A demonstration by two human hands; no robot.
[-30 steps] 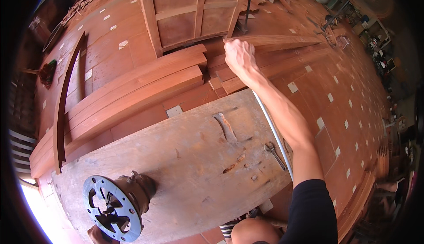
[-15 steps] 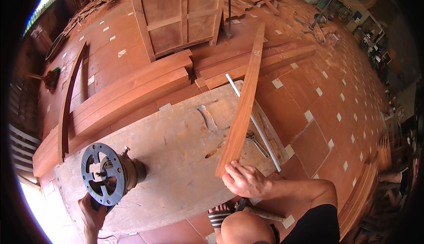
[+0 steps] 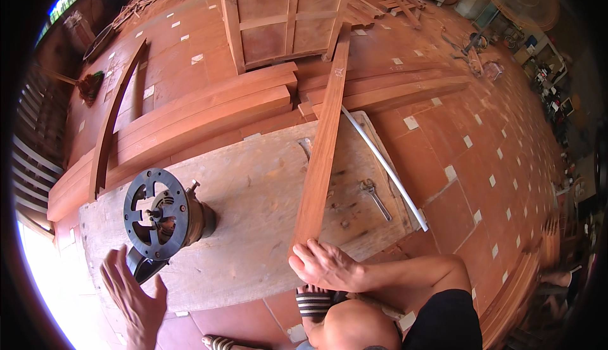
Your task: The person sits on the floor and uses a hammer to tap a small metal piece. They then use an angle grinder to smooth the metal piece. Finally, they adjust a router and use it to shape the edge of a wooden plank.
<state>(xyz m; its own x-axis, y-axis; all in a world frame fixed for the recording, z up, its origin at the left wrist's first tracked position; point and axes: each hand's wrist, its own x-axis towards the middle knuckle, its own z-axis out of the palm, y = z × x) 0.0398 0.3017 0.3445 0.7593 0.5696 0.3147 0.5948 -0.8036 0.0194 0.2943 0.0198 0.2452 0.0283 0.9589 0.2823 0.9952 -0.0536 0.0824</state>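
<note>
My right hand (image 3: 326,266) grips the near end of a long reddish-brown wooden plank (image 3: 324,150). The plank slants away over a low wooden work board (image 3: 247,223), its far end reaching toward a cabinet. At the left of the board, a router (image 3: 180,214) lies on its side, with its round black slotted base plate turned toward me. My left hand (image 3: 134,302) is beside the router's near end, fingers spread, holding nothing. An adjustable wrench (image 3: 376,200) and a thin white tube (image 3: 386,167) lie on the board's right part.
Thick stacked timbers (image 3: 209,119) lie on the tiled floor beyond the board. A panelled wooden cabinet (image 3: 269,39) stands behind them. One curved beam (image 3: 117,115) rests at the left, near a broom (image 3: 90,88). My sandalled foot (image 3: 313,302) is by the board's near edge.
My left hand has let go of the router and opened. The plank has swung left in my right hand, uncovering the wrench. The whole view has shifted a little.
</note>
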